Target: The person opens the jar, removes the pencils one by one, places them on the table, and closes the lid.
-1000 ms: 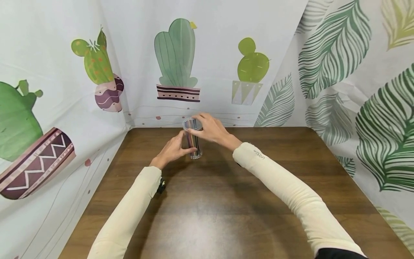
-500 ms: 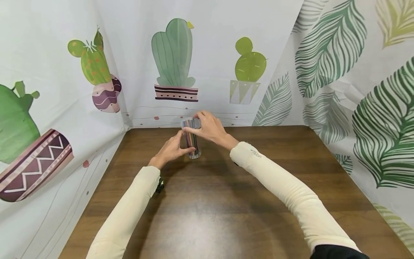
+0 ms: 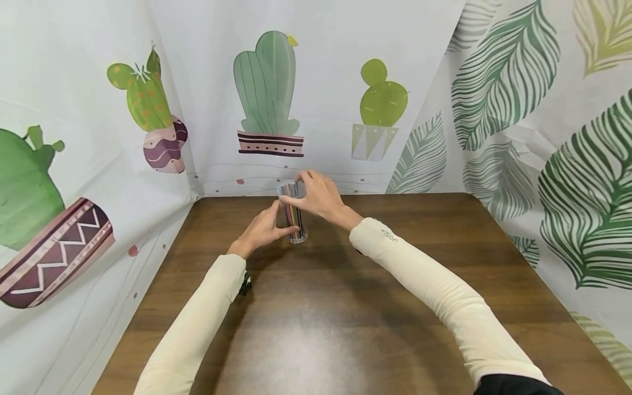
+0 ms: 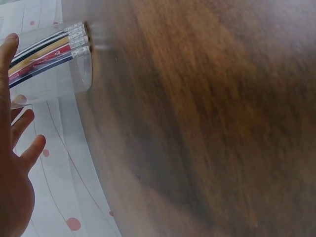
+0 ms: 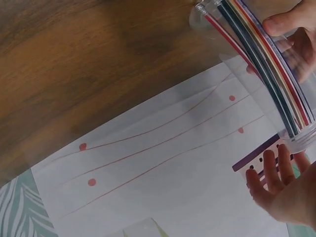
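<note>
A clear, cylinder-shaped pencil container point(image 3: 300, 237) stands upright near the table's back edge. Inside it are several pencils point(image 4: 47, 55), in black, yellow, red and dark blue, their silvery ends down by the base. My left hand point(image 3: 260, 226) grips the container's side from the left, thumb in front and fingers behind. At the top rim, my right hand point(image 3: 321, 198) holds the container from the right between thumb and fingers. The right wrist view has the left hand point(image 5: 296, 29) around the lower body and the right hand point(image 5: 291, 192) at the top end. Whether a separate lid sits there, I cannot tell.
A brown wooden table point(image 3: 316, 307) lies beneath both arms. Close behind the container hangs a white cloth point(image 3: 212, 109) printed with cacti, and leaf-patterned cloth point(image 3: 518, 99) lines the right side. Both forearms wear cream sleeves point(image 3: 424, 274).
</note>
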Demonstrator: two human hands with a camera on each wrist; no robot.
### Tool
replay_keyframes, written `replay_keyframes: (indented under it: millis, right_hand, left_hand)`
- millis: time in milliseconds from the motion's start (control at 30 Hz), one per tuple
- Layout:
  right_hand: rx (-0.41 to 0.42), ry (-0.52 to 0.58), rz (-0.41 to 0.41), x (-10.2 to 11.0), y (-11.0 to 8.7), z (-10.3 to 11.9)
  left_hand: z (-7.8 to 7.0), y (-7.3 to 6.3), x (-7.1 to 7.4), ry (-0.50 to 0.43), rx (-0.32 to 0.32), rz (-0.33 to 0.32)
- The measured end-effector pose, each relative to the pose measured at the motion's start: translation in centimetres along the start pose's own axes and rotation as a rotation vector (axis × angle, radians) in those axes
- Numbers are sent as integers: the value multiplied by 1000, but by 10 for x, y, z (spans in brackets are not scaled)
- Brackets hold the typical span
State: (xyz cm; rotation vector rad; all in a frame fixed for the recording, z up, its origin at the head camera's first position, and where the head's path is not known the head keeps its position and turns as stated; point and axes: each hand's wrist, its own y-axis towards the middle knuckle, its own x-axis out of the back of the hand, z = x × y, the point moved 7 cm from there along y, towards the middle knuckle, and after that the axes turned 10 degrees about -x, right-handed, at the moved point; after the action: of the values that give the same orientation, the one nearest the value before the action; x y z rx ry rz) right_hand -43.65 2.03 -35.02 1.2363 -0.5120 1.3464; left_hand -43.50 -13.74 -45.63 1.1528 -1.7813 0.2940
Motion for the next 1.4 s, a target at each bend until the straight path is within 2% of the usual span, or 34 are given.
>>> replay_keyframes:
  millis: [233, 500, 767, 867, 1067, 1267, 1400]
  right_hand:
    - [61, -25, 23, -2, -2, 2]
    - [9, -26, -24, -4, -3, 1]
    - [78, -24, 61, -6, -3, 7]
    - [62, -3, 63, -6, -5, 8]
    - [4, -9, 14, -5, -3, 6]
    - [54, -32, 38, -6, -2, 10]
    - [38, -38, 34, -7, -2, 10]
  left_hand:
    - [-1, 4, -1, 22, -21, -22]
    - [0, 1, -2, 17, -18, -8]
    - [-2, 2, 1, 16, -49, -31]
    - [-2, 2, 1, 15, -54, -30]
    - [-2, 2, 2, 6, -61, -22]
    - [-3, 4, 4, 19, -70, -30]
    - [-3, 3, 4, 12, -59, -27]
